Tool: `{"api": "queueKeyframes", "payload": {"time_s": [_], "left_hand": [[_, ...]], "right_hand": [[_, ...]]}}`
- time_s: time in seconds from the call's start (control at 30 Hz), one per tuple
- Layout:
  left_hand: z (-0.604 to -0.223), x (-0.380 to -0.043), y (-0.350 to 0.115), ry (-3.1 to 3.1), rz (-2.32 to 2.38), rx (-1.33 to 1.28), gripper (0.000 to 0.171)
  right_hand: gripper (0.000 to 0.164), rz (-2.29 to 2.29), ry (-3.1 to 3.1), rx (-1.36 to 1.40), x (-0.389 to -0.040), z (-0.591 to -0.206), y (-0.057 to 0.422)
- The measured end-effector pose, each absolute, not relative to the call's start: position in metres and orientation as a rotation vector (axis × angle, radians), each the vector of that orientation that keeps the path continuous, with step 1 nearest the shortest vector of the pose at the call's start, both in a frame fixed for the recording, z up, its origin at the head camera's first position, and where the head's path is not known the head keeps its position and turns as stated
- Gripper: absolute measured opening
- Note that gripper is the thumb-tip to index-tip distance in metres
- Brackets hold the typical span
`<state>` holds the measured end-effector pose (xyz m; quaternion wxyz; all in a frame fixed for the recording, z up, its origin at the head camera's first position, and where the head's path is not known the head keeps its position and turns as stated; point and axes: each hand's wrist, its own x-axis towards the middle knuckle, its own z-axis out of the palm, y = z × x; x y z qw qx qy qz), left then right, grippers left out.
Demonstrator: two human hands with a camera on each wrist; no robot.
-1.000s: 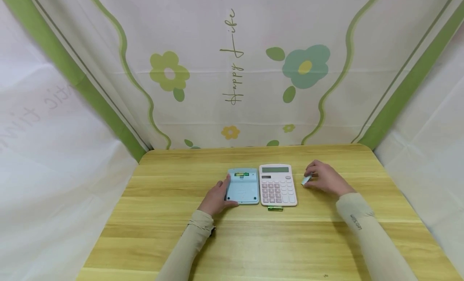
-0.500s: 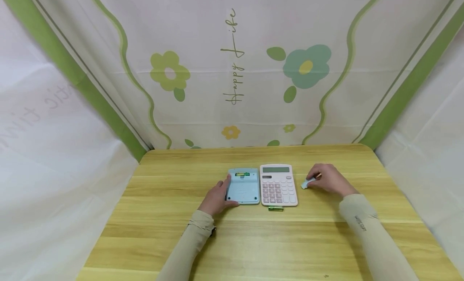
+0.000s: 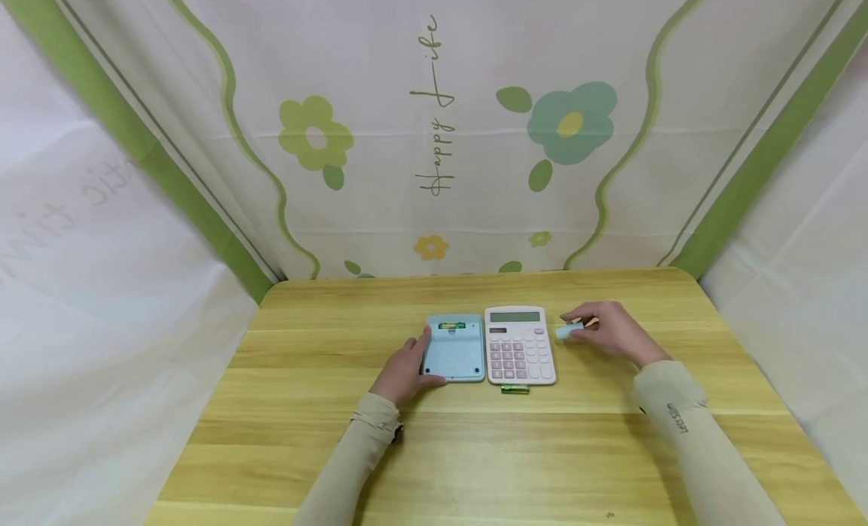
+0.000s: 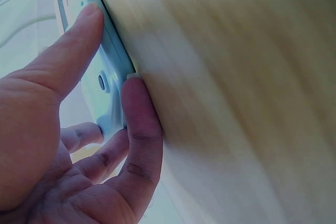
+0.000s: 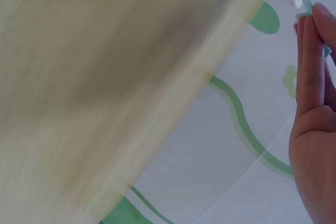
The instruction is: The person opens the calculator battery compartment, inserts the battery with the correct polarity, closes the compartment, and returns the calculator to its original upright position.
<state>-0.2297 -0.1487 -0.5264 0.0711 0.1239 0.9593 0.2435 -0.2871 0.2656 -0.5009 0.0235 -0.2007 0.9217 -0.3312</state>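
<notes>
A light blue calculator [image 3: 453, 356] lies face down on the table, and a green battery [image 3: 451, 325] shows in its battery bay. My left hand [image 3: 401, 369] grips it by the left side, fingers along that edge and thumb at the near edge. The left wrist view shows the thumb [image 4: 86, 35] over its corner. My right hand [image 3: 613, 331] pinches a small light blue battery cover [image 3: 568, 330] above the table. Between the two hands, against the blue calculator, lies a pink-white calculator [image 3: 520, 353] face up.
A second green battery [image 3: 515, 389] lies at the near edge of the pink-white calculator. The wooden table [image 3: 475, 466] ends at a printed curtain [image 3: 380, 209] behind. White cloth hangs at both sides.
My right hand has turned the battery cover in its fingers and brought it slightly left, closer to the pink-white calculator. My left hand and both calculators have stayed put.
</notes>
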Motion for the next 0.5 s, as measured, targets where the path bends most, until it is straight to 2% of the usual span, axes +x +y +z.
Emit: {"api": "queueKeyframes", "payload": {"time_s": [0.27, 0.5], "left_hand": [[-0.5258, -0.2313, -0.1473, 2.887, 0.711, 0.365, 0.107], [-0.5253, -0.2301, -0.1481, 2.886, 0.708, 0.352, 0.107]], "right_hand": [[0.014, -1.082, 2.923, -0.618, -0.2859, -0.5022, 0.2632], [0.013, -1.12, 2.979, -0.562, -0.2844, -0.498, 0.2608]]}}
